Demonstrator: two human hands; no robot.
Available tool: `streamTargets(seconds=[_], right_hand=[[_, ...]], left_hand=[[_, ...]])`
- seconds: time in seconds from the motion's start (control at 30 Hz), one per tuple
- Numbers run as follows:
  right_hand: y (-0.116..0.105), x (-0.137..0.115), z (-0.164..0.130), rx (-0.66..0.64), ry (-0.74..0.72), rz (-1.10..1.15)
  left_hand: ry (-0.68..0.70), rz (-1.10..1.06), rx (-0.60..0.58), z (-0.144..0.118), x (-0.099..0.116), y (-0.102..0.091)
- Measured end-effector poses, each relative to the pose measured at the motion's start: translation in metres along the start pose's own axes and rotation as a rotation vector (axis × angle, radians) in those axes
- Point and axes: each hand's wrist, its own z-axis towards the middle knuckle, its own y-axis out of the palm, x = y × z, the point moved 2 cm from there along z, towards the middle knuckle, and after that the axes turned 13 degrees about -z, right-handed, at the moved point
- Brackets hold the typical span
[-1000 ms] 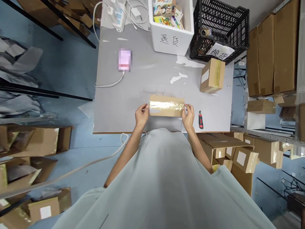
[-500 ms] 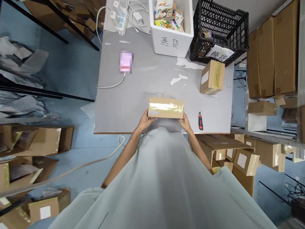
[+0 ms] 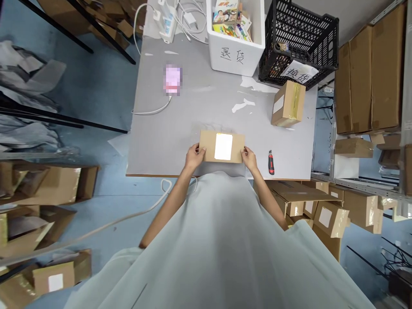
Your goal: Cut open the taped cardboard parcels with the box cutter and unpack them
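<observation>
Between my two hands is a small cardboard box [image 3: 207, 146] near the table's front edge, with a white label [image 3: 223, 146] facing me. My left hand [image 3: 194, 156] grips its left end, thumb on the near face and fingers behind. On the right end my right hand [image 3: 249, 159] has a similar hold. A red and black utility knife [image 3: 271, 163] lies to the right of my right hand, apart from it. Farther back on the right stands another taped cardboard box [image 3: 289, 104].
At the back of the grey table [image 3: 161, 146] stand a white bin [image 3: 236, 56] of booklets and a black plastic crate [image 3: 299, 47]. A power strip [image 3: 168, 28] with white cables sits back left, near a pink blurred device [image 3: 173, 80]. Cardboard boxes [image 3: 328, 214] crowd the right.
The box in my hands has been turned: its shiny taped face was towards me, and now the face with the white label shows. My head view has shifted slightly.
</observation>
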Motion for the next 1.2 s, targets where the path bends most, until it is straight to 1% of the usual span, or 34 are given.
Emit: streamTargets(seconds=[0.03,0.1,0.13,0.2,0.27,0.33,0.4,0.47,0.5,0.57,0.63,0.7,0.77,0.83,0.9,0.93,1.0,1.07,1.13,1.2], right_hand=[[0.000,-0.001,-0.004,0.047,-0.020,-0.022],[0.000,-0.005,-0.016,0.117,-0.107,-0.043],[0.001,-0.006,-0.023,0.121,-0.155,-0.047],[0.004,-0.008,-0.036,0.081,-0.210,-0.069],[0.008,-0.007,-0.045,0.040,-0.212,-0.114],[0.008,-0.003,-0.049,0.035,-0.192,-0.160],[0.002,0.006,-0.047,0.057,-0.158,-0.196],[-0.008,0.017,-0.042,0.087,-0.114,-0.217],[-0.014,0.024,-0.038,0.100,-0.091,-0.217],[-0.027,0.038,-0.030,0.118,-0.053,-0.194],[-0.038,0.051,-0.022,0.138,-0.025,-0.155],[-0.046,0.062,-0.014,0.157,-0.001,-0.114],[-0.050,0.071,-0.008,0.156,0.025,-0.088],[-0.052,0.077,-0.004,0.140,0.047,-0.079],[-0.053,0.082,-0.002,0.131,0.062,-0.079],[-0.052,0.084,-0.001,0.134,0.068,-0.077],[-0.052,0.086,-0.001,0.138,0.079,-0.069],[-0.051,0.088,-0.002,0.137,0.085,-0.055],[-0.051,0.088,-0.003,0.129,0.089,-0.039],[-0.051,0.087,-0.005,0.114,0.091,-0.023]], left_hand=[[-0.033,-0.011,0.016,-0.002,0.000,0.000],[-0.116,-0.055,0.057,-0.007,0.000,-0.001],[-0.153,-0.079,0.073,-0.010,0.001,-0.003],[-0.191,-0.123,0.073,-0.016,0.004,-0.005],[-0.184,-0.145,0.035,-0.022,0.011,-0.006],[-0.160,-0.140,0.016,-0.029,0.021,-0.006],[-0.094,-0.081,0.014,-0.038,0.036,-0.004],[0.018,0.015,-0.014,-0.051,0.058,0.004],[0.083,0.065,-0.047,-0.059,0.071,0.011],[0.203,0.163,-0.150,-0.075,0.098,0.031],[0.308,0.300,-0.247,-0.092,0.126,0.061],[0.382,0.431,-0.331,-0.108,0.151,0.095],[0.389,0.512,-0.381,-0.121,0.171,0.129],[0.362,0.544,-0.407,-0.131,0.184,0.157],[0.342,0.540,-0.399,-0.137,0.192,0.175],[0.344,0.534,-0.389,-0.139,0.194,0.181],[0.362,0.529,-0.383,-0.140,0.196,0.186],[0.376,0.539,-0.405,-0.138,0.195,0.182],[0.367,0.547,-0.429,-0.131,0.191,0.170],[0.339,0.533,-0.424,-0.120,0.182,0.150]])
